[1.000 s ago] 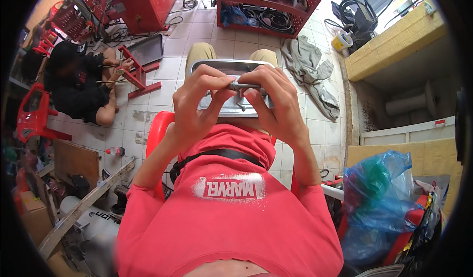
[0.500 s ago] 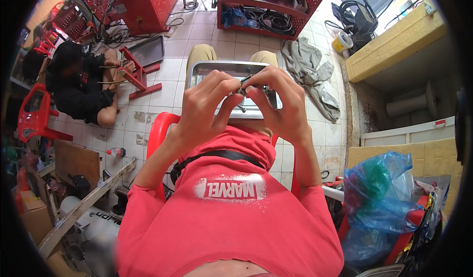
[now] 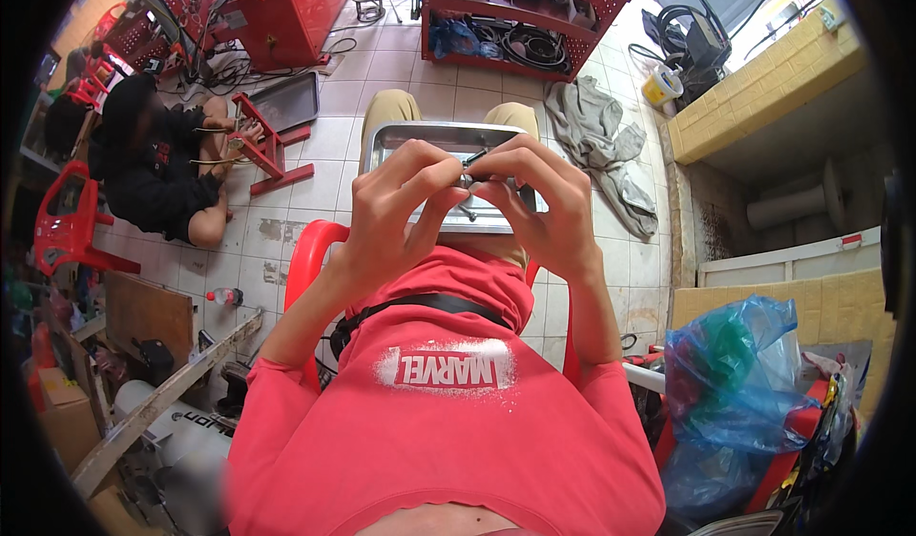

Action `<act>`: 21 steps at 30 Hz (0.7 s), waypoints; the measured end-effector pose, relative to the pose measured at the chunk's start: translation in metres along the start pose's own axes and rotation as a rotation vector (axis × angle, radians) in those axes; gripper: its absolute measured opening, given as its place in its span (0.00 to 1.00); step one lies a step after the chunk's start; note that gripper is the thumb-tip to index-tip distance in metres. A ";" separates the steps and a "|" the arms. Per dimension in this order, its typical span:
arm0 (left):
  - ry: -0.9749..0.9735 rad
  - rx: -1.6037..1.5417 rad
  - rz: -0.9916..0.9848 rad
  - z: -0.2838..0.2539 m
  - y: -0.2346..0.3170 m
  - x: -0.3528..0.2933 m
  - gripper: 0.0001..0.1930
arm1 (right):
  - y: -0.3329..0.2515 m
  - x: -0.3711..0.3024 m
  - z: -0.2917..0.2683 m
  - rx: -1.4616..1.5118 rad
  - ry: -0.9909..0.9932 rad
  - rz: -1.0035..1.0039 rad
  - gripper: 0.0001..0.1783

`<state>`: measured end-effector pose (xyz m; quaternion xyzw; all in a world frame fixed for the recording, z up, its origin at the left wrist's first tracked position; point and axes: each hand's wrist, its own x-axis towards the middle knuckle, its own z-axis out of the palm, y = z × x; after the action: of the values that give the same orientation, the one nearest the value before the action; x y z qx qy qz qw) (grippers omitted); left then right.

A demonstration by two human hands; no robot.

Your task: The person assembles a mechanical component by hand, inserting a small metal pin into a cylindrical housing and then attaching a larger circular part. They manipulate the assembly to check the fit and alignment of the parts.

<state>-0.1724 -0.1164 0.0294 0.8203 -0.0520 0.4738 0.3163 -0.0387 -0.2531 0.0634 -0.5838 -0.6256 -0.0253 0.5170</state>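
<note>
A shiny metal tray (image 3: 386, 136) rests on my lap, with small dark and silvery metal parts (image 3: 468, 215) lying in it. Over the tray my left hand (image 3: 396, 197) is closed, its thumb and fingertips pinched together. My right hand (image 3: 536, 193) faces it in a similar pinch, the fingertips of both hands almost meeting. Between them shows a tiny metal piece (image 3: 467, 180), mostly covered by the fingers; its kind cannot be made out. A short dark rod-like part (image 3: 476, 155) shows just beyond the fingertips.
A crumpled grey cloth (image 3: 596, 135) lies on the tiled floor to the right. Ahead stands a red tool cart (image 3: 520, 16). At the left a person in black (image 3: 153, 159) sits by a red metal stand (image 3: 272, 150). A blue plastic bag (image 3: 730, 374) is at my right.
My fingertips have shifted slightly around the small piece, and the right thumb sits a little lower. Otherwise the scene looks the same.
</note>
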 end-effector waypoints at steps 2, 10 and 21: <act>0.000 -0.012 -0.006 0.000 -0.001 0.000 0.09 | 0.000 0.000 0.000 0.017 0.031 -0.020 0.11; -0.011 -0.158 -0.120 0.002 -0.004 -0.004 0.09 | -0.006 0.003 0.001 0.055 0.054 0.080 0.10; -0.095 -0.024 -0.135 0.005 -0.001 -0.004 0.11 | 0.007 -0.001 -0.002 -0.055 0.071 -0.016 0.09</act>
<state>-0.1706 -0.1188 0.0239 0.8397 -0.0172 0.4113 0.3543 -0.0319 -0.2531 0.0596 -0.5915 -0.6105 -0.0671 0.5224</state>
